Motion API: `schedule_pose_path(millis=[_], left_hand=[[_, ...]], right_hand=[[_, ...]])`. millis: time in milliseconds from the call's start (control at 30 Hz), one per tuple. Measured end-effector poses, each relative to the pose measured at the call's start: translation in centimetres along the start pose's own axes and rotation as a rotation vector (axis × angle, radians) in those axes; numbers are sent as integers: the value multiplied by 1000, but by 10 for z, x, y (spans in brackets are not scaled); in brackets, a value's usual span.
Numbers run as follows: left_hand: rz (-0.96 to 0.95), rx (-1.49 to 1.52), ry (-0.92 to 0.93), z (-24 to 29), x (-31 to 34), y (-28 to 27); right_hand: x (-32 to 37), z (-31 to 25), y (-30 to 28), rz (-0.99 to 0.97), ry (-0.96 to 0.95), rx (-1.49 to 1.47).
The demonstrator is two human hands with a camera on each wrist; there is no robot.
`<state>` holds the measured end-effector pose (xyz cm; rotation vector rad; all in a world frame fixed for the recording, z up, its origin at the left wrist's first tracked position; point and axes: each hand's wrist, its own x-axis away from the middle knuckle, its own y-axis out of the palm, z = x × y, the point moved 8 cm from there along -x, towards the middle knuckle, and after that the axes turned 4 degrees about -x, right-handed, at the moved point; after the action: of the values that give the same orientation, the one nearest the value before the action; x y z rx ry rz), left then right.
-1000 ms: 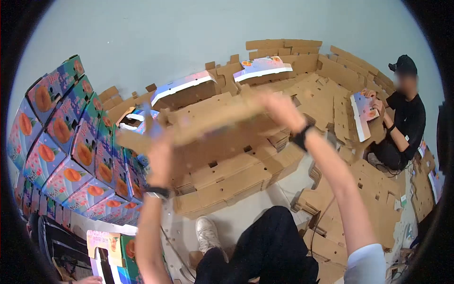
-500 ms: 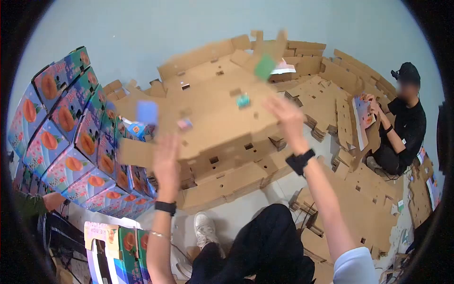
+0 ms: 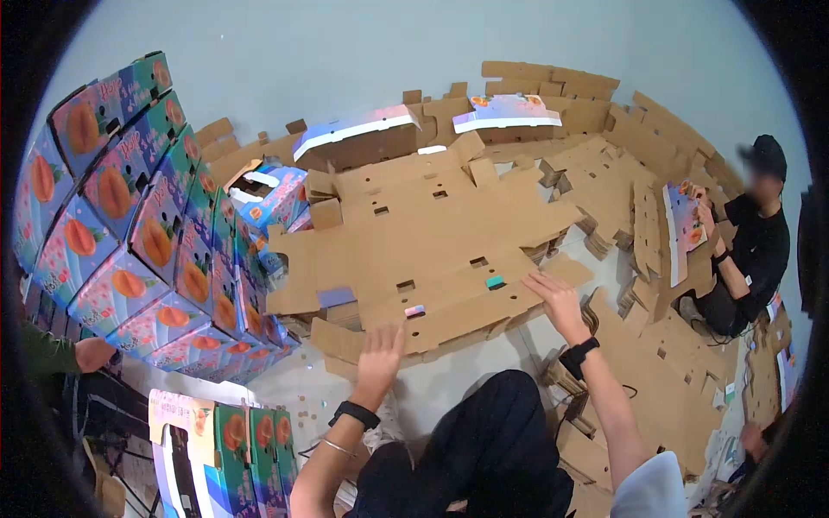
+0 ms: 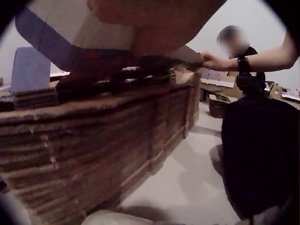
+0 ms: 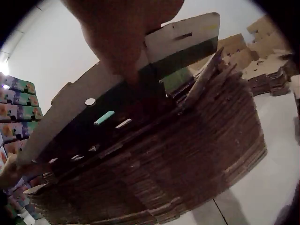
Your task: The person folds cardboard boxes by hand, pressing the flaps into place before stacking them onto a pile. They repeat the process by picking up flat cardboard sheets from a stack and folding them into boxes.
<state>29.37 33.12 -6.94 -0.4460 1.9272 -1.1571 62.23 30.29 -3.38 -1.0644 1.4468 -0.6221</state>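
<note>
A large unfolded cardboard blank (image 3: 432, 233), brown side up with slots and flaps, lies on a stack of flattened cardboard (image 5: 154, 173). At the blank's near edge, left of centre, the left hand (image 3: 380, 363) rests with its fingers extended. Farther right along that same edge, the right hand (image 3: 555, 302) touches the board, fingers stretched forward. In the right wrist view the near edge of the blank (image 5: 187, 40) stands lifted off the stack beneath the right hand (image 5: 124, 37). The left wrist view shows the left hand (image 4: 154, 23) over the edge; its fingertips are hidden there.
Printed peach boxes (image 3: 129, 285) are piled high at left, with several standing boxes (image 3: 233, 440) at lower left. A seated person (image 3: 760, 233) holds printed card at right. More flattened cardboard (image 3: 656, 371) lies on the floor at right; another person's hand (image 3: 93, 354) shows at left.
The blank, earlier raised and tilted, has come down flat onto the stack. Both hands have moved down and nearer the body. Another person's arm has appeared at left.
</note>
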Motion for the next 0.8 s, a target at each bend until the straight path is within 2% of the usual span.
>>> schedule_pose_path(millis=[133,200,300,400,533,600,733,800], left_hand=[[-23,-41,54,14,23,40],[-114,-68,49,9,22,55],[-104,-64,-24,-9,-6,47],[-176,-59,-47,-1,-11,49],[-129,-41,-13,13,-2,30],[-30,-27,25,8,-11,10],[-32,-154,31,-45,-72,-39],[-16,-196,68,-51,-102,-70]], right_hand=[[29,16,31,-38,57,4],[24,19,41,-18,85,-11],[-3,15,35,75,82,-28],[-1,27,50,-16,136,-57],[13,27,18,81,65,-24],[7,20,8,88,85,-69],[-18,-5,3,132,188,-135],[-22,-7,10,142,200,-158]])
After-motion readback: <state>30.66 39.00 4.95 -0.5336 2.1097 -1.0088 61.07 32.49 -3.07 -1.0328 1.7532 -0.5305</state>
